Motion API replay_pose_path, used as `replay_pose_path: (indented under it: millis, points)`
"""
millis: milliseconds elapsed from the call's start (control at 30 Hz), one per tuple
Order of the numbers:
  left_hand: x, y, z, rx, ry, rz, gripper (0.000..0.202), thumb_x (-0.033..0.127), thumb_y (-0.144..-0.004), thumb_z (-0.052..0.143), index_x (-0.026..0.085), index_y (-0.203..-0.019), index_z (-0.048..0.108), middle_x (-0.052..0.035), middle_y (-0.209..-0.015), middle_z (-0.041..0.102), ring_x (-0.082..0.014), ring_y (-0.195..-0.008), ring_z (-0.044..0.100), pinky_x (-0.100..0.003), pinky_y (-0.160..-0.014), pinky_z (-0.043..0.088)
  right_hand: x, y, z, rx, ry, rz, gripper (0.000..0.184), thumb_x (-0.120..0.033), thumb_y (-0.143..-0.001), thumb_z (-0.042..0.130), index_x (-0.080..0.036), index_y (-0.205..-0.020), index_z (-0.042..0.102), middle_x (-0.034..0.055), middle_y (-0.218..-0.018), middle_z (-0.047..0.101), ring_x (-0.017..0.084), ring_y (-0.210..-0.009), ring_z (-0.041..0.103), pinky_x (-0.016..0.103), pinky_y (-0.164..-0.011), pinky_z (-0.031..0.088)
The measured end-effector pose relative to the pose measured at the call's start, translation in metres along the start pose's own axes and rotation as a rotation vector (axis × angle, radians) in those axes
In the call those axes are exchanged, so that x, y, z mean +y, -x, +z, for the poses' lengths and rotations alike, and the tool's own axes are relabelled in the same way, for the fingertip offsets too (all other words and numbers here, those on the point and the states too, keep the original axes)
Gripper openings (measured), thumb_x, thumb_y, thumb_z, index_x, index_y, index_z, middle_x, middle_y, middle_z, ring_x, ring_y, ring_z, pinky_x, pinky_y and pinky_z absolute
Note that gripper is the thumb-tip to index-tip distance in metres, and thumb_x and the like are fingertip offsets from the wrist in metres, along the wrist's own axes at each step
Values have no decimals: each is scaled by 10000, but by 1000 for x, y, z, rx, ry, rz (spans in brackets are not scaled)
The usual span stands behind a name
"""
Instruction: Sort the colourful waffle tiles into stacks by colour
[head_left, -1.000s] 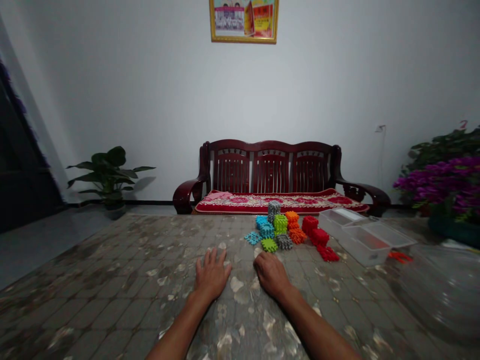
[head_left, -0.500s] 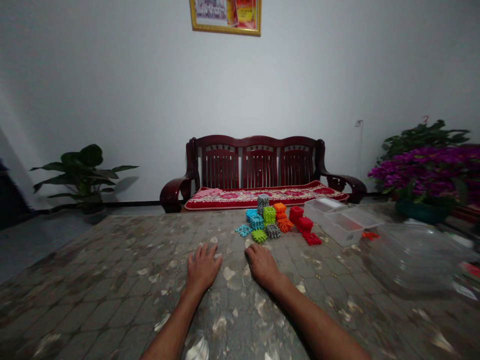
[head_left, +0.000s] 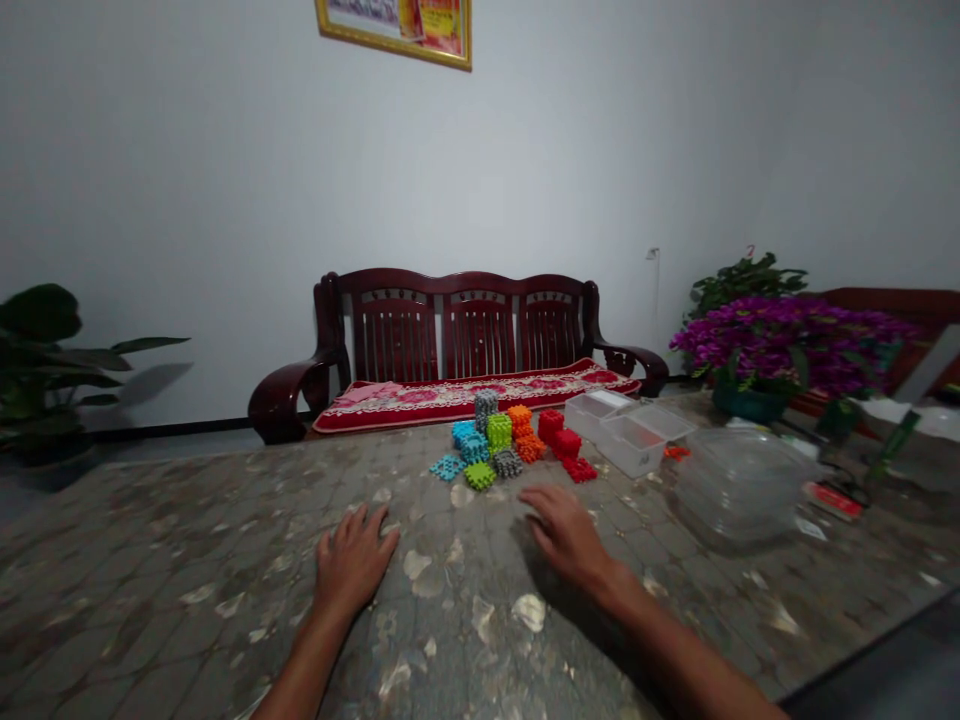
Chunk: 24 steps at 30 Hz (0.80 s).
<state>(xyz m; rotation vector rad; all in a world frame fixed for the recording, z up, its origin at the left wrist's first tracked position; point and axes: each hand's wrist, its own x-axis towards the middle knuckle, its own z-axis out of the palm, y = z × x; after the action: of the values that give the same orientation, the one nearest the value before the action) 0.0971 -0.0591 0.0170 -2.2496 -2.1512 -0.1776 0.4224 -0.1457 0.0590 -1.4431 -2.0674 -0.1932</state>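
Observation:
My left hand (head_left: 354, 560) lies palm down on the patterned tablecloth (head_left: 202, 560), fingers spread, holding nothing. Over the cloth at the right, my right hand (head_left: 568, 532) appears raised, its fingers loosely apart and nothing in them. Beyond both hands sit knobbly plastic interlocking pieces grouped by colour: a grey stack (head_left: 486, 407), blue pieces (head_left: 471, 443), a lime green stack (head_left: 499, 431), orange pieces (head_left: 529, 446) and red pieces (head_left: 565, 444). In front lie a flat blue piece (head_left: 448, 467), a lime green piece (head_left: 480, 476) and dark grey pieces (head_left: 508, 463). Neither hand touches them.
Right of the pieces stands an open translucent box (head_left: 634, 455), with a small orange-red item (head_left: 676, 453) beside it. A clear plastic container (head_left: 742, 490) sits farther right, near a pot of purple flowers (head_left: 787, 345). Behind the table is a wooden sofa (head_left: 476, 335).
The view has swung to the right, so the scene sits farther left. My right hand has shifted right, lifted, and its fingers have uncurled. The left hand stays spread on the cloth.

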Motion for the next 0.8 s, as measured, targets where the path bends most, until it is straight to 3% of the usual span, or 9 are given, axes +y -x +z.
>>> replay_pose_path:
  millis: [67,167,233,300,467,600,700,800]
  points:
    - [-1,0,0,2,1,3,538,423,-993,356,247,-1477,508,-121,-1604,435,-311,-1502,342,-525,-1187,244,26,8,-39,205,203,72,377,-130,-899,503,-204,-1229,667,104,-1251,687,254,-1174,579,409,-1019,435]
    - [-1,0,0,0,13,-1,529,422,-993,358,259,-1472,512,-109,-1599,446,-301,-1502,344,-513,-1192,240,63,26,-93,409,569,272,372,-223,-924,514,-199,-1270,648,134,-1292,659,329,-1192,539,479,-960,424]
    - [-1,0,0,5,24,-1,521,419,-989,366,267,-1463,521,-105,-1593,456,-296,-1498,352,-504,-1194,240,84,40,-117,464,759,403,368,-276,-929,515,-197,-1262,651,155,-1266,658,353,-1130,549,480,-882,423]
    - [-1,1,0,13,36,-3,516,411,-983,380,264,-1454,532,-109,-1587,466,-299,-1494,358,-501,-1194,239,101,53,-131,404,879,444,385,-313,-922,513,-177,-1253,655,186,-1214,664,361,-1033,565,455,-778,411]
    - [0,1,0,45,86,-12,507,401,-964,420,262,-1430,561,-119,-1571,486,-311,-1481,378,-513,-1197,232,125,71,-138,375,980,458,385,-282,-908,485,-171,-1223,677,179,-934,699,315,-793,557,422,-677,327]
    - [0,3,-1,32,87,-9,512,398,-967,413,253,-1435,560,-124,-1578,476,-311,-1482,375,-510,-1195,237,127,67,-144,403,925,477,358,-242,-918,460,-197,-1152,727,181,-893,692,285,-760,546,429,-685,287]
    - [1,3,-3,31,89,-5,509,390,-972,418,250,-1441,558,-128,-1578,473,-314,-1481,374,-509,-1198,237,112,56,-142,386,863,391,372,-262,-930,445,-202,-1164,729,175,-952,689,292,-800,553,425,-698,311]
    - [2,4,-3,39,110,-8,501,377,-970,436,240,-1433,570,-133,-1573,477,-320,-1480,376,-518,-1201,237,79,41,-121,361,690,216,367,-303,-949,456,-231,-1200,714,140,-1012,697,282,-858,573,404,-734,366]
